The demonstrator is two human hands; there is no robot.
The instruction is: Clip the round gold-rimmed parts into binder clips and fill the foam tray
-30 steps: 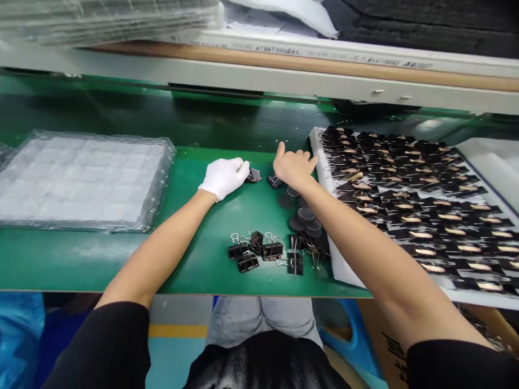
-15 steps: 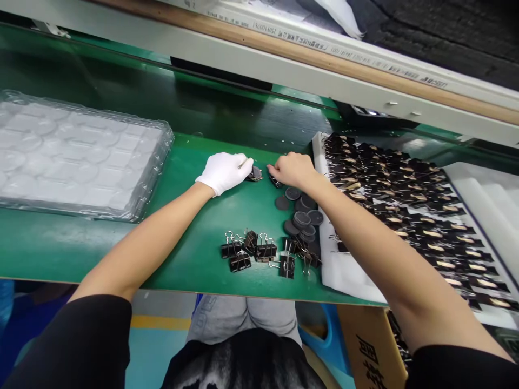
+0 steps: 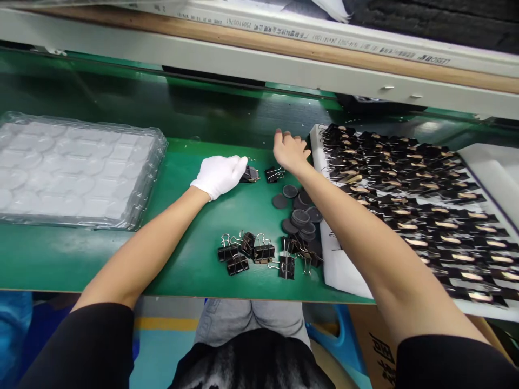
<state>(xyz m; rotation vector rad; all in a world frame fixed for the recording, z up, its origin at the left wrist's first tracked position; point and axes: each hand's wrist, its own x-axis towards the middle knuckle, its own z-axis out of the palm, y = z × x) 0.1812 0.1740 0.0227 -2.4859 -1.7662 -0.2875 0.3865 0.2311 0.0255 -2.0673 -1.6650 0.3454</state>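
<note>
My left hand (image 3: 221, 175), in a white glove, is closed on a black binder clip (image 3: 248, 174) that has a round dark disc at it. Bare and with its fingers apart, my right hand (image 3: 290, 149) is raised beside the foam tray's left edge and holds nothing. Just below it a loose binder clip (image 3: 274, 174) lies on the green table (image 3: 186, 227). Several round black discs (image 3: 300, 216) are piled under my right forearm. Nearer the front edge lie several more binder clips (image 3: 263, 252).
On the right, a white foam tray (image 3: 344, 270) bears rows of black clips. Clear plastic trays (image 3: 77, 167) are stacked at the left. A white beam (image 3: 243, 51) crosses above the table's back. Below the table is a cardboard box (image 3: 375, 346).
My right hand has lifted off the loose binder clip, moved up and opened its fingers. My left hand stays closed at its clip. The view has shifted slightly.
</note>
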